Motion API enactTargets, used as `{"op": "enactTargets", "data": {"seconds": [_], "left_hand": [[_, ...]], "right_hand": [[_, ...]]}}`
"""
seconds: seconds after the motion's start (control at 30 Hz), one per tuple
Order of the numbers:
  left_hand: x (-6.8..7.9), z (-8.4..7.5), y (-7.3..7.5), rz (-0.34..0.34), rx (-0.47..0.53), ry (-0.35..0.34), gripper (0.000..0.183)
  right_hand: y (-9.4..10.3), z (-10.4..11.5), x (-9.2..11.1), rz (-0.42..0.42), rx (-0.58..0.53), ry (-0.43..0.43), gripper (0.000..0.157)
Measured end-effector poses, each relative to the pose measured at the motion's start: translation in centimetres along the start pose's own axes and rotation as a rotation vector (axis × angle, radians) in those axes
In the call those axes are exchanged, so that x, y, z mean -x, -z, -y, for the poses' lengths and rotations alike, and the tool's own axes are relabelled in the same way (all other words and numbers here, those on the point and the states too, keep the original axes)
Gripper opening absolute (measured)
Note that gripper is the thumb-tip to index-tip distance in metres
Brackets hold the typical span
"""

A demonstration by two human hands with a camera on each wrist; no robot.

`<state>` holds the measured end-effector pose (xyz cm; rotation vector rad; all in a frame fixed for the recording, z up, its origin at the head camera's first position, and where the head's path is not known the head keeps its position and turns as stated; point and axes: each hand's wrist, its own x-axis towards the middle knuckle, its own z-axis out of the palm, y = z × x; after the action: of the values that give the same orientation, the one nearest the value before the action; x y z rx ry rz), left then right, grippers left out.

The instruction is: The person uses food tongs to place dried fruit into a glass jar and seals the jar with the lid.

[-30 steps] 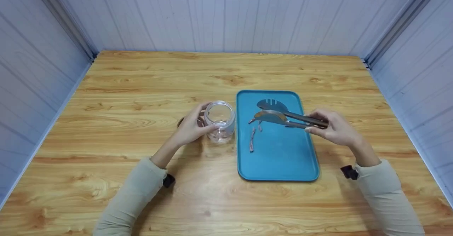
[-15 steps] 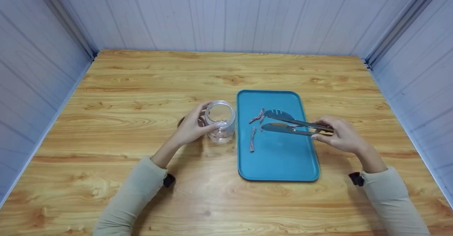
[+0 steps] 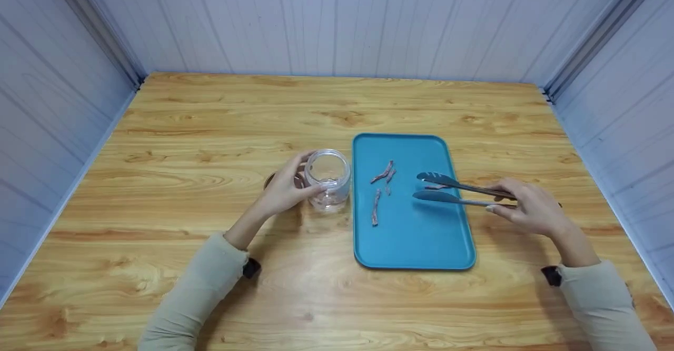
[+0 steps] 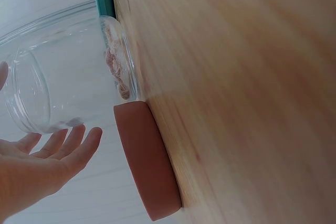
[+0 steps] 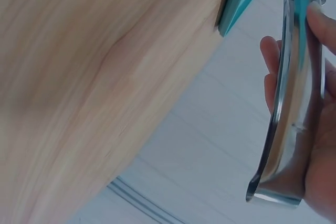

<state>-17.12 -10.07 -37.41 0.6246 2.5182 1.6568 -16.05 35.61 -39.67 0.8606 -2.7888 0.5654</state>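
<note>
My left hand [image 3: 284, 190] grips a clear jar [image 3: 338, 196], thumb on the near side and fingers on the far side of its upper part. The jar stands upright and lidless on the table. In the left wrist view, reddish-brown pieces [image 4: 113, 61] lie at its bottom. My right hand [image 3: 534, 209] holds metal tongs [image 3: 437, 197], their ends spread apart over the right side of a blue tray [image 3: 410, 246]. A thin reddish strip [image 3: 436, 187] shows between the tong ends. Several more dried-meat-like strips [image 3: 375, 209] lie on the tray's left half.
A round brown lid [image 4: 149, 161] lies on the table against the jar's left side, mostly hidden behind my left hand in the head view. The tray's left edge runs close beside the jar. Pale panel walls [image 3: 337, 24] enclose the wooden table [image 3: 237, 114].
My right hand has drawn the tongs right and toward me, from above the tray's left strips to the strip at its right side. My left hand and the jar have stayed put.
</note>
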Motion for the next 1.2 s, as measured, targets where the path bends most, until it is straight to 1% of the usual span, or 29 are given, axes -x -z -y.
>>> {"op": "enactTargets", "data": {"seconds": [0.17, 0.4, 0.63, 0.77, 1.07, 1.2], "left_hand": [[0.0, 0.0, 0.0, 0.000, 0.003, 0.006, 0.067], [0.0, 0.0, 0.0, -0.001, 0.010, -0.001, 0.068], [0.0, 0.0, 0.0, -0.003, -0.002, -0.007, 0.067], [-0.1, 0.0, 0.0, 0.003, 0.008, -0.013, 0.067], [-0.1, 0.1, 0.0, 0.005, 0.015, -0.024, 0.066], [-0.1, 0.1, 0.0, 0.003, 0.014, -0.026, 0.066]], "right_hand": [[0.3, -0.4, 0.4, -0.008, 0.039, -0.037, 0.028], [0.7, -0.8, 0.6, -0.036, 0.102, -0.050, 0.027], [0.9, -1.2, 0.6, -0.004, 0.093, -0.067, 0.026], [0.9, -1.4, 0.5, 0.015, 0.081, -0.061, 0.024], [0.7, -1.8, 0.3, 0.025, 0.082, -0.066, 0.020], [0.6, -1.9, 0.2, 0.044, 0.070, -0.077, 0.018]]}}
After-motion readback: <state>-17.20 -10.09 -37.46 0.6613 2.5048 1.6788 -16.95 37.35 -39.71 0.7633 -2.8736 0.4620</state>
